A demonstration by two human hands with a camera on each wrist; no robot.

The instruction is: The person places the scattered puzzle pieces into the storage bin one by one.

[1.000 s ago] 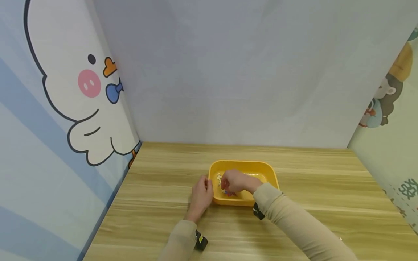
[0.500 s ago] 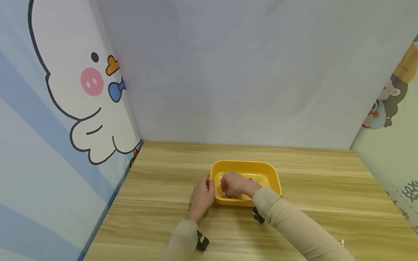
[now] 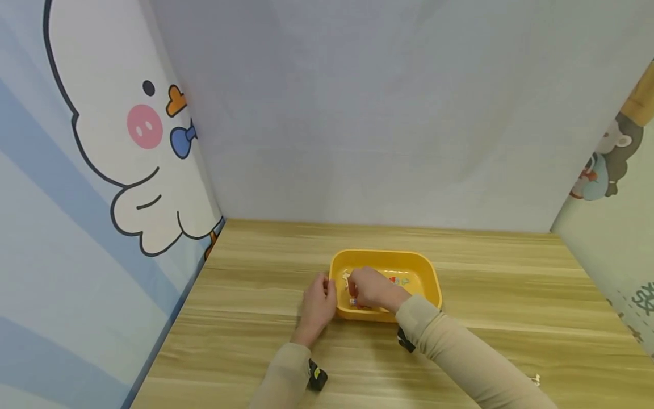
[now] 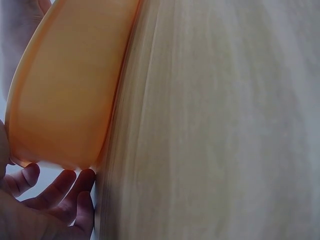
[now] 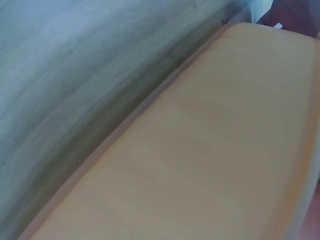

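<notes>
A yellow plastic bin [image 3: 383, 258] stands on the wooden table. My left hand [image 3: 315, 309] holds its left end, thumb and forefinger at the rim. In the left wrist view the fingertips of that hand [image 4: 55, 210] touch the end of the bin's outer wall [image 4: 70, 90]. My right hand [image 3: 375, 288] reaches down into the left half, fingers bent and pointing at the bottom. Small coloured pieces [image 3: 353, 302] lie by its fingertips; I cannot tell whether it pinches one. The right wrist view shows mostly the bin's outer side [image 5: 190, 130], with the fingers hidden.
A small pale piece [image 3: 346, 276] lies at the bin's left end, and red and pale pieces [image 3: 395, 280] lie behind the right wrist. Another small whitish piece [image 3: 535, 380] is on the table beside the right sleeve. A grey wall [image 3: 378, 142] stands behind the table.
Red and pale pieces now show behind the right wrist, where none showed a second ago. The right hand has shifted only slightly inside the bin. The left hand stays at the rim.
</notes>
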